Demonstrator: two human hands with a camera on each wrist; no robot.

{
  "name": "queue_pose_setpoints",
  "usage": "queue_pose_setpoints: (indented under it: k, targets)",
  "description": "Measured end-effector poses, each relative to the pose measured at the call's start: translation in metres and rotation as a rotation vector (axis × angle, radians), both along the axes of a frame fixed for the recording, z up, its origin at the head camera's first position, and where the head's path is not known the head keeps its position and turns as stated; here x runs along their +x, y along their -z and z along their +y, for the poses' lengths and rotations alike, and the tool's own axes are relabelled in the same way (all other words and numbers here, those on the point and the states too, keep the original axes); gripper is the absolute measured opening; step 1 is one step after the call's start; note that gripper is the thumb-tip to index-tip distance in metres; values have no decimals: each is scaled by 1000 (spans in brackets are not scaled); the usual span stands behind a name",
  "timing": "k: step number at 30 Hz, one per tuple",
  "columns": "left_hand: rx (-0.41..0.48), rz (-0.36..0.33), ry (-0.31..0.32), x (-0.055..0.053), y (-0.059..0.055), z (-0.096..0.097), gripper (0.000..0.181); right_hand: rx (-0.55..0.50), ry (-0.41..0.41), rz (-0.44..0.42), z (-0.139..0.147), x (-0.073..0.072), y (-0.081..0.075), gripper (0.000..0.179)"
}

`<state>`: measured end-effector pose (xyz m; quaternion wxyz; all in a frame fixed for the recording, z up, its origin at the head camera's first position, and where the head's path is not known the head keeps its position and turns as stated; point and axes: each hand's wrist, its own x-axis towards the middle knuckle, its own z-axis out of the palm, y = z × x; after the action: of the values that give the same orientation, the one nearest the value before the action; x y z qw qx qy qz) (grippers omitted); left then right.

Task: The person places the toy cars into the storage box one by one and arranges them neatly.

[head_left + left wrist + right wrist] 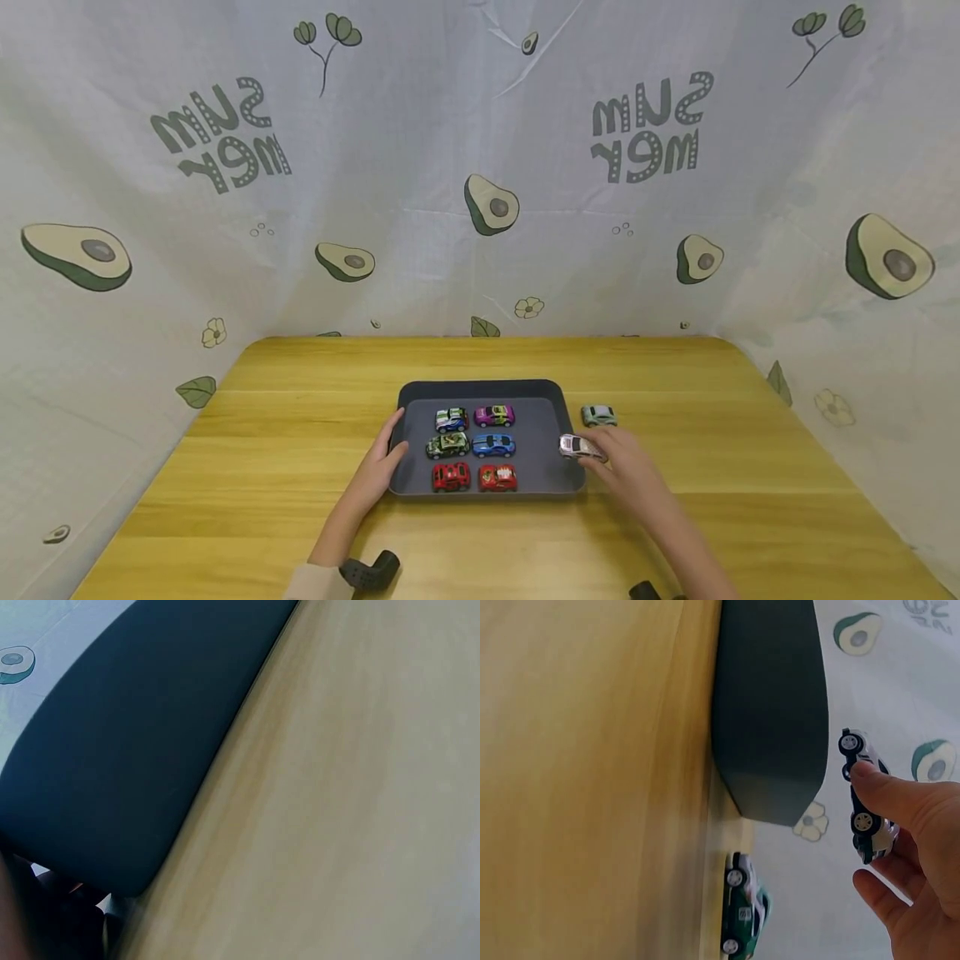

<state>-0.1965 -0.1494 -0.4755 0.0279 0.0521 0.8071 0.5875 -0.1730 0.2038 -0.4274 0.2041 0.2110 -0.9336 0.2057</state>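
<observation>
A dark grey tray [540,483] lies on the table with several toy cars in it. My left hand [381,461] rests at the tray's left side, thumb over the rim. My right hand [618,458] pinches a silver-white toy car [576,447] above the tray's right edge; the right wrist view shows this car [864,799] held clear of the tray wall. Inside stand a white-and-blue car [452,419], a purple car [494,415], a camouflage car [447,445], a blue car [493,445] and two red cars [451,477], in two columns.
A pale green toy car [598,415] stands on the wooden table [300,450], just right of the tray. Behind the table hangs a pale cloth [420,167] printed with avocados. Dark wrist straps [371,572] are on the arms.
</observation>
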Motion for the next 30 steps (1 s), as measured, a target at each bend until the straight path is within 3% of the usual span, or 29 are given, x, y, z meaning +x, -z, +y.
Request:
queue_pose_setpoints:
  k: [7,19,30]
  targets:
    - [-8,-1,2,-1,1,0,55,16,-18,-92,-17,-6,-6,33]
    - [-6,-10,2,-3,-2,-1,55,196,-17,-262,-38,-11,2,26]
    - [-5,-20,4,0,-1,-1,56,219,9,-336,-43,-12,2,25]
